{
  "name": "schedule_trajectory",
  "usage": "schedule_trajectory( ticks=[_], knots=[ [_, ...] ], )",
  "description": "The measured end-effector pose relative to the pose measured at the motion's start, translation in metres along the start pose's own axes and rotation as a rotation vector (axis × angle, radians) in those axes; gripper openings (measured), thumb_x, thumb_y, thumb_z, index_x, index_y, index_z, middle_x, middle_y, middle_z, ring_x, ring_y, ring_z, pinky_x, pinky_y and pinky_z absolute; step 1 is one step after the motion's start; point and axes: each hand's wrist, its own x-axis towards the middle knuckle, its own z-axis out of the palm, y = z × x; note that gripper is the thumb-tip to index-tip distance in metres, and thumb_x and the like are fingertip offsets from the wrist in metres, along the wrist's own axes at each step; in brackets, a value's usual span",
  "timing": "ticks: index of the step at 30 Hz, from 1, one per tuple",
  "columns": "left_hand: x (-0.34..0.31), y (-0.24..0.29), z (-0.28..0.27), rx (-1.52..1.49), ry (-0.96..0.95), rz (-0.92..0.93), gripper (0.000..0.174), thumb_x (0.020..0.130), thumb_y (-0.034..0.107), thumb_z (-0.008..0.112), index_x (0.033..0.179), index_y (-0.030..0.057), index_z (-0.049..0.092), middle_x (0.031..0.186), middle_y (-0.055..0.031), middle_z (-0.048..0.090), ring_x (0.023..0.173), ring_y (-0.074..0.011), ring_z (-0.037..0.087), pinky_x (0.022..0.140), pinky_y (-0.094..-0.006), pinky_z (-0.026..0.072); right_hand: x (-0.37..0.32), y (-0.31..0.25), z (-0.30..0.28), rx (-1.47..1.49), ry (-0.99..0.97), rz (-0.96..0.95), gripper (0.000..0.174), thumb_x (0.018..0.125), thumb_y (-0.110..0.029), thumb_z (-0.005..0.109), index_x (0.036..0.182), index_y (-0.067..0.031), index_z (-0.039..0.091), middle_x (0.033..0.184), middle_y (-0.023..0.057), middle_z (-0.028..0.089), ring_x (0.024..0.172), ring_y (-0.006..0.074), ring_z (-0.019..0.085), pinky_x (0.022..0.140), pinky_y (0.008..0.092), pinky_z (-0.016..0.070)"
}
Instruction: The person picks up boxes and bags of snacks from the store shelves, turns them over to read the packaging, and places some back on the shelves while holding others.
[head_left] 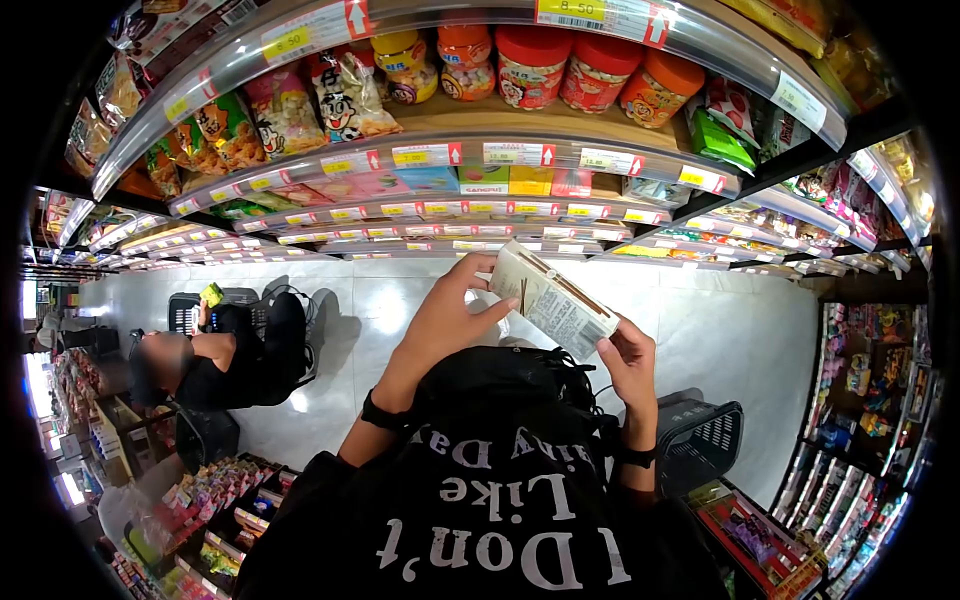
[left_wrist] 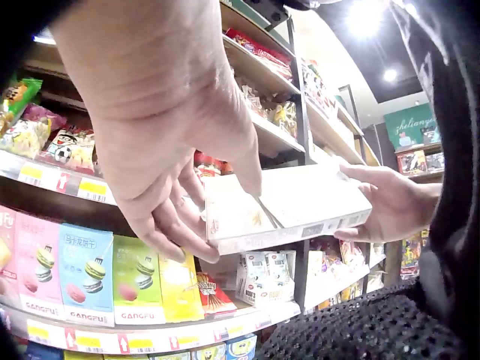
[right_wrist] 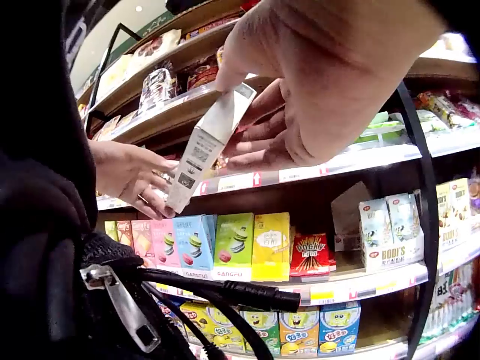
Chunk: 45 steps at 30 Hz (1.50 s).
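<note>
A flat, pale cardboard snack box [head_left: 550, 305] printed with small text, a barcode and thin brown sticks is held between both hands in front of the chest. My left hand [head_left: 445, 315] grips its left end, thumb on the upper face and fingers curling beneath, as the left wrist view shows. At the opposite end, near the barcode, my right hand [head_left: 630, 368] pinches the box between thumb and fingers. The right wrist view shows a narrow printed side of the box [right_wrist: 201, 154], tilted, with the right fingers behind it.
Shelves ahead carry red-lidded jars [head_left: 533, 68], bagged snacks [head_left: 345, 95] and pastel boxes [right_wrist: 234, 244]. A black shopping basket [head_left: 705, 440] is on the right. Leftward in the aisle, another person [head_left: 255, 350] is near a basket. Bag straps and a zipper [right_wrist: 124, 300] hang close to the right wrist camera.
</note>
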Motion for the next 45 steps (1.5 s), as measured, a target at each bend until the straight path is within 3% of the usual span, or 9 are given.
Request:
schedule_trajectory(
  ticks=[7, 14, 15, 16, 18, 22, 32, 38, 45],
  knots=[
    [-0.007, -0.013, 0.000, -0.061, -0.060, -0.013, 0.056, 0.094, 0.019, 0.081, 0.142, 0.0039, 0.056, 0.138, -0.0121, 0.066, 0.122, -0.0242, 0.068, 0.106, -0.0381, 0.0523, 0.012, 0.002, -0.012, -0.093, 0.058, 0.171, 0.048, 0.106, 0.000, 0.058, 0.152, 0.0075, 0.049, 0.132, 0.0131, 0.070, 0.119, 0.0148, 0.064, 0.103, 0.0297, 0.0488],
    [-0.013, -0.027, -0.022, -0.070, 0.001, -0.078, 0.040, 0.100, 0.017, 0.074, 0.137, 0.0043, 0.062, 0.132, -0.0086, 0.069, 0.124, -0.0219, 0.067, 0.108, -0.0362, 0.0508, 0.085, 0.006, -0.039, -0.829, 0.239, -0.048, 0.040, 0.099, -0.011, 0.073, 0.136, 0.0030, 0.067, 0.079, 0.0080, 0.065, 0.074, 0.0096, 0.054, 0.071, 0.0254, 0.0489],
    [-0.014, -0.030, -0.023, -0.078, 0.008, -0.079, 0.040, 0.100, 0.017, 0.074, 0.137, 0.0043, 0.062, 0.132, -0.0086, 0.069, 0.124, -0.0219, 0.067, 0.108, -0.0362, 0.0508, 0.097, 0.016, -0.050, -0.899, 0.231, -0.162, 0.041, 0.098, -0.012, 0.076, 0.135, 0.0016, 0.068, 0.096, 0.0196, 0.075, 0.070, 0.0168, 0.066, 0.069, 0.0318, 0.0550],
    [-0.014, -0.034, -0.024, -0.088, 0.029, -0.073, 0.038, 0.101, 0.017, 0.073, 0.135, 0.0037, 0.062, 0.130, -0.0085, 0.070, 0.123, -0.0215, 0.067, 0.108, -0.0359, 0.0508, 0.108, 0.016, -0.053, -0.913, 0.242, -0.187, 0.042, 0.097, -0.011, 0.076, 0.137, 0.0000, 0.068, 0.082, 0.0112, 0.069, 0.070, 0.0132, 0.056, 0.070, 0.0292, 0.0514],
    [-0.016, -0.038, -0.025, -0.108, 0.057, -0.073, 0.036, 0.101, 0.016, 0.073, 0.133, 0.0031, 0.063, 0.128, -0.0084, 0.070, 0.122, -0.0211, 0.067, 0.108, -0.0356, 0.0509, 0.132, 0.020, -0.059, -1.009, 0.244, -0.308, 0.040, 0.097, -0.011, 0.077, 0.135, -0.0021, 0.070, 0.098, 0.0158, 0.077, 0.070, 0.0176, 0.062, 0.074, 0.0325, 0.0552],
    [-0.017, -0.042, -0.026, -0.121, 0.093, -0.069, 0.033, 0.102, 0.015, 0.071, 0.131, 0.0018, 0.064, 0.124, -0.0087, 0.070, 0.119, -0.0196, 0.067, 0.108, -0.0342, 0.0504, 0.172, 0.040, -0.077, -1.277, 0.176, -0.437, 0.038, 0.094, -0.017, 0.079, 0.129, -0.0040, 0.072, 0.127, 0.0180, 0.074, 0.107, 0.0312, 0.076, 0.092, 0.0373, 0.0597],
    [-0.022, -0.051, -0.044, -0.202, 0.183, -0.090, 0.031, 0.102, 0.012, 0.070, 0.130, 0.0010, 0.063, 0.119, -0.0080, 0.071, 0.115, -0.0173, 0.068, 0.106, -0.0319, 0.0509, 0.216, 0.077, -0.088, -1.525, 0.037, -0.468, 0.030, 0.092, -0.022, 0.079, 0.118, -0.0084, 0.078, 0.124, 0.0129, 0.076, 0.114, 0.0289, 0.073, 0.093, 0.0385, 0.0604],
    [-0.018, -0.043, -0.061, -0.235, 0.232, -0.113, 0.032, 0.105, 0.016, 0.066, 0.132, -0.0009, 0.060, 0.117, -0.0090, 0.071, 0.112, -0.0177, 0.068, 0.104, -0.0323, 0.0512, 0.236, 0.095, -0.094, -1.587, 0.041, -0.206, 0.032, 0.091, -0.025, 0.078, 0.119, -0.0108, 0.078, 0.124, 0.0058, 0.076, 0.107, 0.0269, 0.074, 0.089, 0.0372, 0.0604],
    [-0.017, -0.039, -0.083, -0.216, 0.239, -0.143, 0.033, 0.108, 0.022, 0.061, 0.131, -0.0024, 0.060, 0.115, -0.0095, 0.072, 0.110, -0.0189, 0.068, 0.098, -0.0305, 0.0500, 0.235, 0.121, -0.091, -1.513, 0.034, -0.221, 0.040, 0.091, -0.015, 0.071, 0.130, -0.0047, 0.071, 0.132, 0.0160, 0.071, 0.123, 0.0365, 0.065, 0.105, 0.0436, 0.0531]
  ],
)
